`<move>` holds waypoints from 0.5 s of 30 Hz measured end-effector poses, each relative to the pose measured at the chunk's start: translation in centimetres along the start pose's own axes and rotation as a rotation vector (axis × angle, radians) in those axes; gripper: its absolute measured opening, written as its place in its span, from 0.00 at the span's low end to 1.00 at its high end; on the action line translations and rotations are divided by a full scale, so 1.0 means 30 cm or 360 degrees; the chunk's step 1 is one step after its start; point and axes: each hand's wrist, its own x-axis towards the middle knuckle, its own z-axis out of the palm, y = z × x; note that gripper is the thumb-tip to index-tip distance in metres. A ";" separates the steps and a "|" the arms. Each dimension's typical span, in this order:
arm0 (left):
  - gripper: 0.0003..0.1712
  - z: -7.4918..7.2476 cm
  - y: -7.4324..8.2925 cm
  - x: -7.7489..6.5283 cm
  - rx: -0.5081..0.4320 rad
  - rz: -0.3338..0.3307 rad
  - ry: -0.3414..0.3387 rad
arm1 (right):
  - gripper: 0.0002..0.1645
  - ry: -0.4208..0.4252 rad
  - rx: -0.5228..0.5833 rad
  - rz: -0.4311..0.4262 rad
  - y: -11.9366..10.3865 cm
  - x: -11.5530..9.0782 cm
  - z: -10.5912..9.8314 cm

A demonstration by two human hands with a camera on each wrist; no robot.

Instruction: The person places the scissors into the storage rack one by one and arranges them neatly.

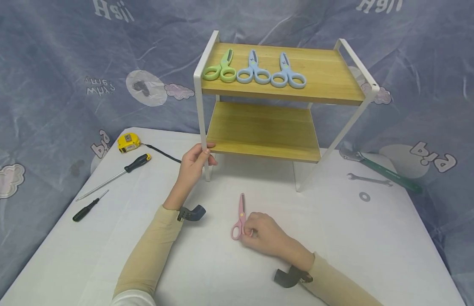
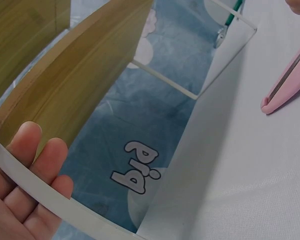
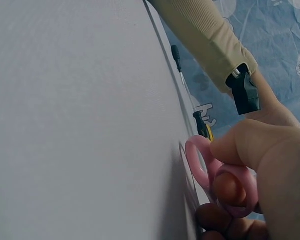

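Note:
My left hand (image 1: 193,162) grips the white front left leg of a two-tier shelf (image 1: 267,129), its fingers curled round the leg at the lower board's corner, as the left wrist view shows too. In front of the shelf, my right hand (image 1: 265,234) pinches a pair of pink scissors (image 1: 241,214) by the handle loops, with a fingertip showing through one loop (image 3: 251,192). Their blades point away toward the shelf. On the upper board lie green scissors (image 1: 225,68) at the left and two pairs of blue scissors (image 1: 254,70) to their right.
To the left lie a yellow tape measure (image 1: 128,142) with a black strap, a long screwdriver (image 1: 136,163) and a short screwdriver (image 1: 85,211). At the right are a green-handled adjustable wrench (image 1: 386,171), a spanner (image 1: 368,179) and a washer (image 1: 364,196). Printed cloth hangs behind the table.

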 end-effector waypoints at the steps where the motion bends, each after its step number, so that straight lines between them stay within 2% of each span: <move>1: 0.16 0.001 0.001 0.000 -0.0006 -0.0001 0.0000 | 0.18 -0.0002 -0.0002 0.0005 0.000 0.000 -0.001; 15: 0.16 0.004 0.000 -0.001 -0.0009 0.0011 0.0004 | 0.16 -0.0156 0.0156 0.0080 0.007 0.009 -0.028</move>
